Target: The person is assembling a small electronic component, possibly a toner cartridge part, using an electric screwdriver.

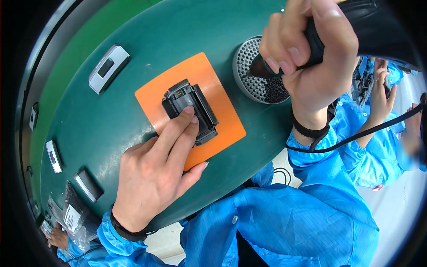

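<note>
On a square orange mat lies a black rectangular device body, its open inside facing up. My left hand rests on it with the index and middle fingertips pressed to its middle; the fingers are stretched out and the thumb is apart. Up at the right, my right hand is wrapped round a black power screwdriver. Its dark tip points at a round grey screw tray with a dimpled surface. Small black screws are heaped in the tray's lower right part.
On the green table sit a silver-and-black device casing and smaller ones. A clear plastic bag is at the lower left. A black wrist-strap cord runs right. Co-workers' hands show at the right and lower left.
</note>
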Demonstrator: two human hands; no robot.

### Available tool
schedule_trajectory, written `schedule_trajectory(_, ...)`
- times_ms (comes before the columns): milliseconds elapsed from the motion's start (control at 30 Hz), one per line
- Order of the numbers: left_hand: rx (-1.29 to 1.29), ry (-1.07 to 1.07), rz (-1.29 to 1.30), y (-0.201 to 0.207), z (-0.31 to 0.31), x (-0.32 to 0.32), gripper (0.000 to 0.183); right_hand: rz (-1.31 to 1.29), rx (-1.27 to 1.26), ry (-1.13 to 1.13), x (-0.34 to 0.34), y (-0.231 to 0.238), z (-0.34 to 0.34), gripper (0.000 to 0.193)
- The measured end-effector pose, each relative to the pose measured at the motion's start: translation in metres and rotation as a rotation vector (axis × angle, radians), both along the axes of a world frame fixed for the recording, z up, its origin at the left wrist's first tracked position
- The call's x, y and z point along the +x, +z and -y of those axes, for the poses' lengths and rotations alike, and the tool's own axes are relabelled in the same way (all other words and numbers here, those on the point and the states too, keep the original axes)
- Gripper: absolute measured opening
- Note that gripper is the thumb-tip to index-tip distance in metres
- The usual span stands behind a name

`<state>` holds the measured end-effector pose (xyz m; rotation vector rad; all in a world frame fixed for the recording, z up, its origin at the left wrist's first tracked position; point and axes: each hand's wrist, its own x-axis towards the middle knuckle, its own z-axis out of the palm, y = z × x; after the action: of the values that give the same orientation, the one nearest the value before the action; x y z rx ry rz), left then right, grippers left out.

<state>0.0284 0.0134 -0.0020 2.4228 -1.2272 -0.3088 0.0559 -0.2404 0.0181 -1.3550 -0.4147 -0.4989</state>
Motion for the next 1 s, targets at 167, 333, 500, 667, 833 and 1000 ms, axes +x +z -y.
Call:
schedule_trajectory(167, -0.011, -0.021, 0.032, -0.002, 0.000, -0.005, 0.058, -0.006, 0.133, -0.059, -0.015, 0.003, -0.012, 0.025)
schedule_trajectory(333, -0.030, -0.025, 0.004, -0.003, -0.010, -0.001, 0.058, -0.090, 0.007, -0.292, -0.012, 0.009, -0.031, 0.020)
schedule_trajectory(500, -0.056, -0.047, -0.029, -0.003, -0.011, 0.005, 0.058, 0.005, -0.093, 0.268, -0.013, 0.023, 0.011, 0.031)
schedule_trajectory(667, -0.054, -0.024, -0.048, -0.005, -0.015, 0.005, 0.058, -0.048, -0.139, 0.586, -0.012, 0.025, -0.002, 0.033)
schedule_trajectory(833, -0.094, -0.021, -0.043, -0.007, -0.015, 0.003, 0.059, -0.089, -0.127, 0.644, -0.018, 0.012, -0.019, 0.032)
schedule_trajectory(1000, -0.093, -0.038, -0.041, -0.009, -0.015, 0.002, 0.060, -0.082, -0.116, 0.654, -0.022, 0.006, -0.023, 0.032)
